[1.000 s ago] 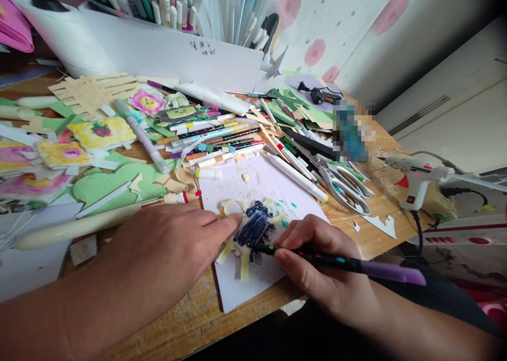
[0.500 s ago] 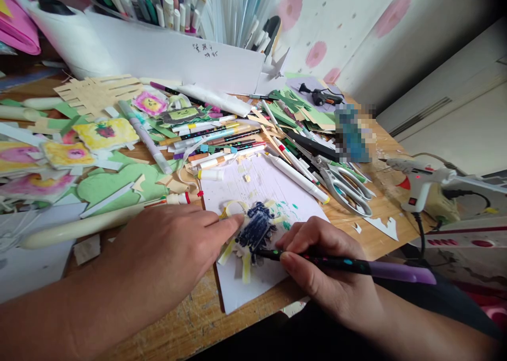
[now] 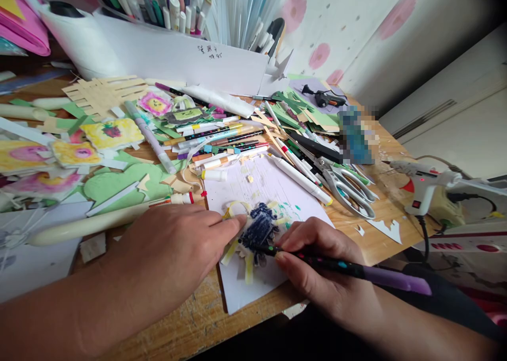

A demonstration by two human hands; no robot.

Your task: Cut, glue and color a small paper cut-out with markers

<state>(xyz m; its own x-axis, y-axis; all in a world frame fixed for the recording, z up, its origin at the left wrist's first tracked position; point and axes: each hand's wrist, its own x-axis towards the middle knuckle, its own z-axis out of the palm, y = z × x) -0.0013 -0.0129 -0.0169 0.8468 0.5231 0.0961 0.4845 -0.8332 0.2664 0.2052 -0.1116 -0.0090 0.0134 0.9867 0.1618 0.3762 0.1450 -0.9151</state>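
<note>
A small paper piece [image 3: 258, 227] with a dark blue centre and pale yellow strips round its edge lies on a white board [image 3: 241, 292]. My left hand [image 3: 182, 244] rests at its left side, a fingertip pressing on its edge; the other fingers are curled and their undersides are hidden. In my right hand [image 3: 320, 260] is a black dotted pen [image 3: 344, 267] with a purple end, pinched between thumb and fingers. Its tip touches the lower right part of the blue area. Green smudges mark the board near my right fingers.
Markers [image 3: 222, 139] and paper scraps are heaped behind the board. Silver scissors [image 3: 348, 186] lie right of it, with a white glue gun [image 3: 425, 184] farther right. Painted pieces [image 3: 113, 133] and a long cream stick [image 3: 95, 224] are at the left. The wooden table's edge [image 3: 253, 326] runs in front.
The whole view has shifted slightly, so things appear a little farther right. The pen has tilted slightly in my right hand, and its tip remains at the blue area. My left fingertip stays on the piece.
</note>
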